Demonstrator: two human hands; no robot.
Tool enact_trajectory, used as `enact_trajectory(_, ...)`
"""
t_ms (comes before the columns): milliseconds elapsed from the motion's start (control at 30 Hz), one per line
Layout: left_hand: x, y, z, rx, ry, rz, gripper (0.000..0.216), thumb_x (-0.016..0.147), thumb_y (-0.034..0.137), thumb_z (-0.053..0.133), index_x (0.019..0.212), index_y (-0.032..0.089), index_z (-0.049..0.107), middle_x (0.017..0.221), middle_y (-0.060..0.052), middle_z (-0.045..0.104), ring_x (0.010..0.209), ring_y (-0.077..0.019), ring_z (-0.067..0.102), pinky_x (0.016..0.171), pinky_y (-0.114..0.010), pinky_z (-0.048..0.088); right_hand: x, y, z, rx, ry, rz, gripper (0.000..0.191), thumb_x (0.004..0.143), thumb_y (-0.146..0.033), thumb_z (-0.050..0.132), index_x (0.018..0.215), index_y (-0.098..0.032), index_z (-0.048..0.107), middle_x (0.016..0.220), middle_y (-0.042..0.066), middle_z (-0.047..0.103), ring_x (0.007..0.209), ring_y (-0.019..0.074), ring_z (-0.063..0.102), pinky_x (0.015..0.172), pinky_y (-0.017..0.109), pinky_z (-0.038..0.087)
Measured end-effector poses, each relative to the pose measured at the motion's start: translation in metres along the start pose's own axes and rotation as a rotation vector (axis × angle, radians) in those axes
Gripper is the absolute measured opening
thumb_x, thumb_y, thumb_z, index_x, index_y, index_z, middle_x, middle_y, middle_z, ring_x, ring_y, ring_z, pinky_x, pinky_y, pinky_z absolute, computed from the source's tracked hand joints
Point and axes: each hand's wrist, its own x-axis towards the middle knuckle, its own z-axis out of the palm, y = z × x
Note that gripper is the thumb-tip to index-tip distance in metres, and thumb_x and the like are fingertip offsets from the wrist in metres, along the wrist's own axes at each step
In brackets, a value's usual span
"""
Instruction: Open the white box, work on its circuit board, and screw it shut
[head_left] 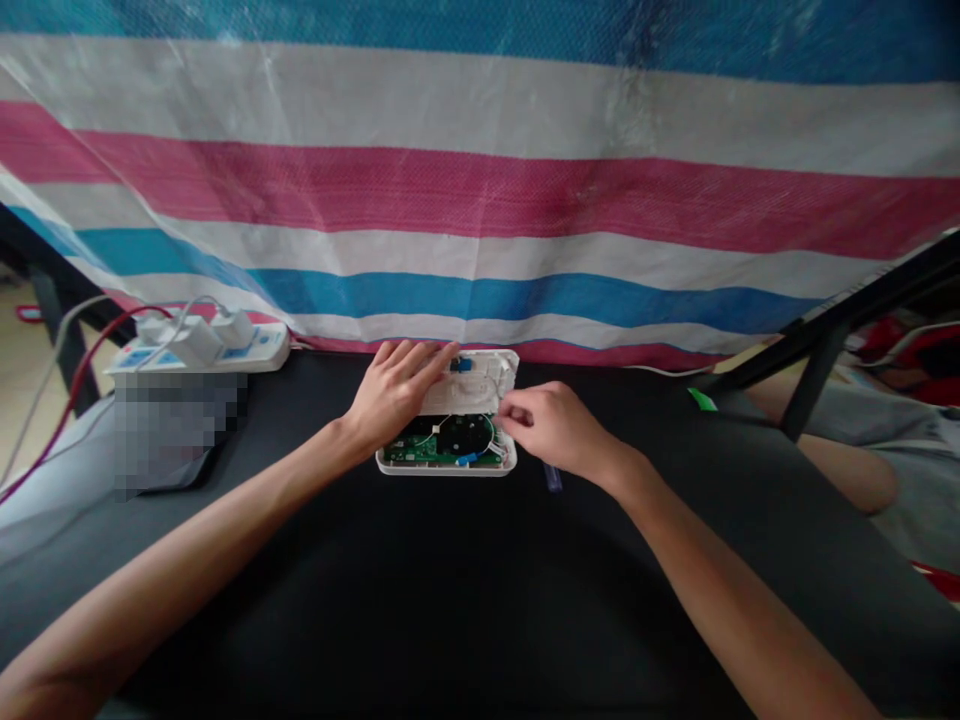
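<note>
A white electronic device lies opened on the black tabletop, its lower housing [447, 469] towards me and its white cover [480, 388] behind. Inside the housing are a green circuit board [409, 447], a round black part [463, 434], thin white wires and a blue connector [470, 459]. Another blue piece [462, 365] sits on the cover. My left hand [401, 388] rests with extended fingers over the cover's left side. At the right edge, where cover and housing meet, my right hand [551, 420] pinches close to the wires; whatever is between its fingertips is too small to make out.
A white power strip [270, 350] with plugged-in adapters and cables stands at the back left. A clear purplish object [553, 477] lies beside the device. Striped sheeting [480, 190] hangs behind the table [450, 600]. At right are a green scrap [703, 400] and a person's leg [847, 470].
</note>
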Motion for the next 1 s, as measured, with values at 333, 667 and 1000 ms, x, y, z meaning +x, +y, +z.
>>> enact_trajectory(333,-0.002,-0.001,0.002,0.02,0.03,0.025,0.041,0.102,0.02,0.042,0.143,0.019,0.045,0.122,-0.011,0.068,0.1,-0.0228,0.063,0.083,-0.037,0.042,0.001,-0.01,0.028,-0.086,-0.316,-0.208,0.008,0.088,-0.022,0.067,0.094,-0.021,0.071,0.098,0.007,0.071,0.085,0.0219,0.068,0.068,0.027,0.044)
enact_trajectory(667,-0.002,-0.006,0.002,-0.068,0.14,0.032,0.045,0.094,0.003,0.04,0.135,0.013,0.054,0.112,-0.012,0.069,0.095,-0.0229,0.061,0.079,-0.037,0.043,0.003,-0.015,0.013,0.232,-0.363,-0.102,0.006,0.092,-0.018,0.062,0.092,-0.016,0.068,0.075,0.002,0.067,0.068,0.0134,0.06,0.063,0.024,0.039)
enact_trajectory(1000,0.001,-0.007,0.005,-0.002,0.088,-0.039,0.049,0.089,0.0,0.042,0.135,0.012,0.054,0.115,-0.012,0.068,0.094,-0.0236,0.059,0.076,-0.037,0.043,-0.001,-0.016,0.009,0.383,-0.115,-0.221,0.007,0.083,-0.012,0.072,0.088,-0.016,0.074,0.081,0.003,0.071,0.07,0.0124,0.063,0.068,0.023,0.045)
